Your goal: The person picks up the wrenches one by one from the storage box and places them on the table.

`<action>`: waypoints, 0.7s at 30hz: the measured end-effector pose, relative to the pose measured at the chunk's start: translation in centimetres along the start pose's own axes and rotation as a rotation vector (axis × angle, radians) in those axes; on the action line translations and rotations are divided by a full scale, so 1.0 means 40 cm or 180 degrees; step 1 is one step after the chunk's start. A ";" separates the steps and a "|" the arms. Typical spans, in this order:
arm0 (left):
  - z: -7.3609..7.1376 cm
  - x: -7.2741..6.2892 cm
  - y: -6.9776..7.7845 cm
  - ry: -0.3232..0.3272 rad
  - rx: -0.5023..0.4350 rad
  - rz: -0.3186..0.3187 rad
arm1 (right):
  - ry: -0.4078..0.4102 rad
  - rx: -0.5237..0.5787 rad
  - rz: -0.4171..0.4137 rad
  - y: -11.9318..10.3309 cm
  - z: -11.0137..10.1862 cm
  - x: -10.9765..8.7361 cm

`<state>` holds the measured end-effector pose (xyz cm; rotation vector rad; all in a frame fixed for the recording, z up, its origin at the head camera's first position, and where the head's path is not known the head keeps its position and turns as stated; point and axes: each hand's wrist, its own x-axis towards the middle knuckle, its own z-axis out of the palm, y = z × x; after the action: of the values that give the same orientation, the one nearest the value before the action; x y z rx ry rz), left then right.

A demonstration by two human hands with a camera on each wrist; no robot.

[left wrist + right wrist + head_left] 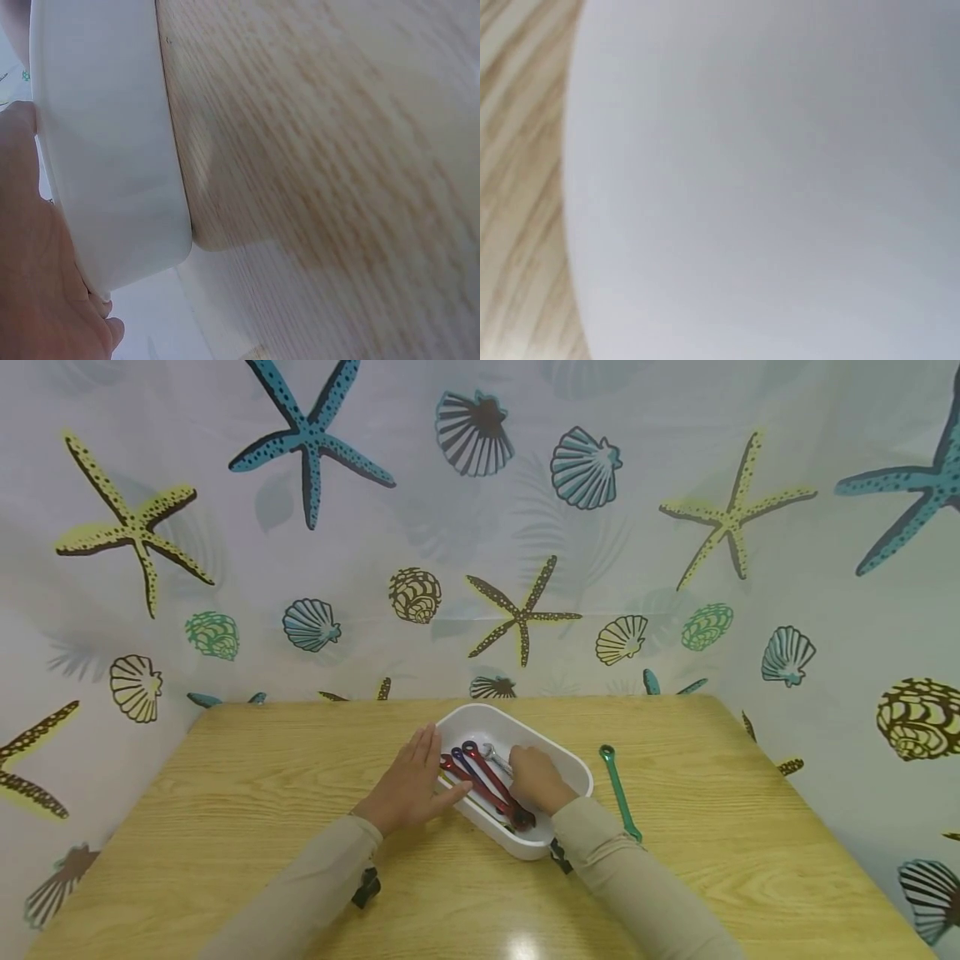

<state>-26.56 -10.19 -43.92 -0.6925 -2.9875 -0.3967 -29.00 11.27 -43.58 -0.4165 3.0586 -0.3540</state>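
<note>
A white oblong bin (480,717) holds several wrenches. My left hand (408,785) lies flat along its left rim, fingers straight and thumb spread over the edge. In the left wrist view that hand (37,255) touches the rim above the bin's white wall (112,150). Inside the bin, my right hand (538,779) is curled at the end of a silver wrench (495,758); its fingertips are hidden. Left of it lie two red wrenches (491,770) and a blue wrench (463,758). The right wrist view shows only the bin's blurred white surface (742,187).
A green wrench (618,793) lies on the wooden table (300,752) to the right of the bin, beside the right forearm. Behind and along both sides hangs a pale curtain (360,543) printed with starfish and shells.
</note>
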 end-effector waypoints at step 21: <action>-0.006 -0.001 0.005 -0.0053 0.0039 -0.0045 | -0.0051 0.0246 0.0208 -0.008 -0.004 0.005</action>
<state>-26.43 -10.09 -43.63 -0.6775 -3.0092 -0.3751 -29.12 10.93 -43.34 -0.3134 3.0225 -0.4619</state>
